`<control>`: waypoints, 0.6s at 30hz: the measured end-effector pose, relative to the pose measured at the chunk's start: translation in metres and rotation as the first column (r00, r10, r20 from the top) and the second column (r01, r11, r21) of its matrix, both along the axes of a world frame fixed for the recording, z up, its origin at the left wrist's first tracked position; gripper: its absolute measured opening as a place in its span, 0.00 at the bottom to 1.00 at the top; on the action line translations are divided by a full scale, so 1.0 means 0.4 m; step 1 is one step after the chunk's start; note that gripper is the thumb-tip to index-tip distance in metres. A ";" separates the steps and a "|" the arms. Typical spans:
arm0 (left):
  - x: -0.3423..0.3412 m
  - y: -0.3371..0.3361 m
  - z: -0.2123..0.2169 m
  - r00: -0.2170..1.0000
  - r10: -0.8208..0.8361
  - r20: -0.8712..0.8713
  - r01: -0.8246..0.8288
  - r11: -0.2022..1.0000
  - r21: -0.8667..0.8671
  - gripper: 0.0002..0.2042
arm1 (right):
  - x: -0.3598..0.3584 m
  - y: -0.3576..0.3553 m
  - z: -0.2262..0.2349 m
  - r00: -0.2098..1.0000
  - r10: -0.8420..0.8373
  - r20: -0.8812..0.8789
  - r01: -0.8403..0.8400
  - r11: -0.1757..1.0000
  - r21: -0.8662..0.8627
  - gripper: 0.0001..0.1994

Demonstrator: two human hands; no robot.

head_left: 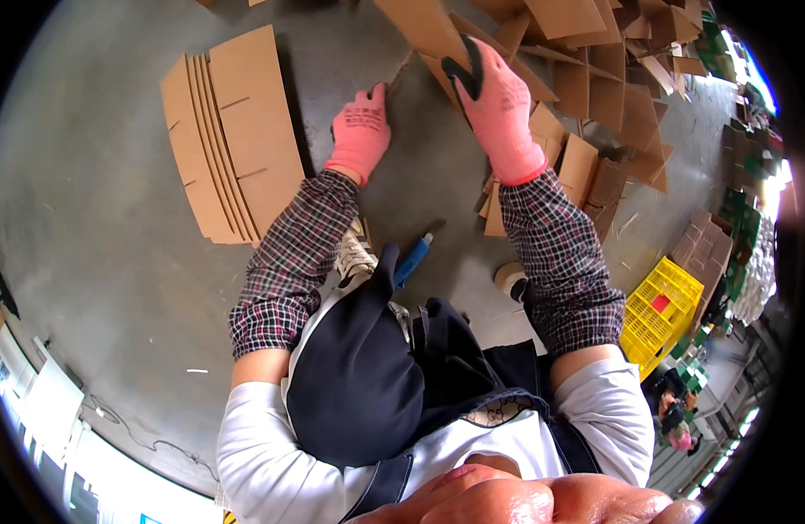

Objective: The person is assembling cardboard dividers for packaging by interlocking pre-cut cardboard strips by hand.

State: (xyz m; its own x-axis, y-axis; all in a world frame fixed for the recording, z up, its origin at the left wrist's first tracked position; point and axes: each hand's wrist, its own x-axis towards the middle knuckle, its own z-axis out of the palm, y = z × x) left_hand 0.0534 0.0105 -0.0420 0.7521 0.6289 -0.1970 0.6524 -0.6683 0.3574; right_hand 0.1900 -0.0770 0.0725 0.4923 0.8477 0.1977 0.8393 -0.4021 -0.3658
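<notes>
My left hand (363,133), in a pink glove, is closed in a fist. From it a thin blade-like tool (404,70) points up toward the cardboard; its handle is hidden in the fist. My right hand (500,109), in a pink glove with dark fingertips, grips the edge of a brown cardboard sheet (424,31) with the thumb on the near side. That sheet stands tilted and runs out of view at the top. To the left of my left hand, slotted cardboard sheets (254,122) lie overlapped in a neat stack on the floor.
A blue-handled utility knife (413,260) is by my knee. Loose cardboard pieces (586,87) pile up at the far right, some reaching under my right forearm. A yellow plastic crate (660,306) stands at right. Another person (676,415) is at the right rim. A cable (158,444) trails lower left.
</notes>
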 end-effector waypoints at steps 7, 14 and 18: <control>0.004 -0.002 -0.006 0.995 -0.100 -0.030 0.095 0.986 -0.139 0.27 | -0.020 0.024 -0.019 0.987 0.108 0.119 -0.055 0.922 -0.382 0.26; 0.004 -0.015 -0.005 0.990 -0.117 -0.073 0.108 0.987 -0.123 0.30 | -0.019 -0.020 -0.042 0.998 0.054 0.034 -0.036 0.917 -0.397 0.27; 0.020 -0.023 -0.007 0.988 -0.134 -0.076 0.124 0.985 -0.123 0.29 | 0.041 -0.003 -0.152 0.999 0.051 0.000 -0.047 0.932 -0.361 0.28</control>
State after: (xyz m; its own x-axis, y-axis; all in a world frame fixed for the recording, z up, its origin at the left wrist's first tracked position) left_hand 0.0615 0.0013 -0.0449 0.8033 0.4961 -0.3294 0.5941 -0.7057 0.3860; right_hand 0.2064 -0.0783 0.0117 0.4480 0.8858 -0.1213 0.8640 -0.4638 -0.1962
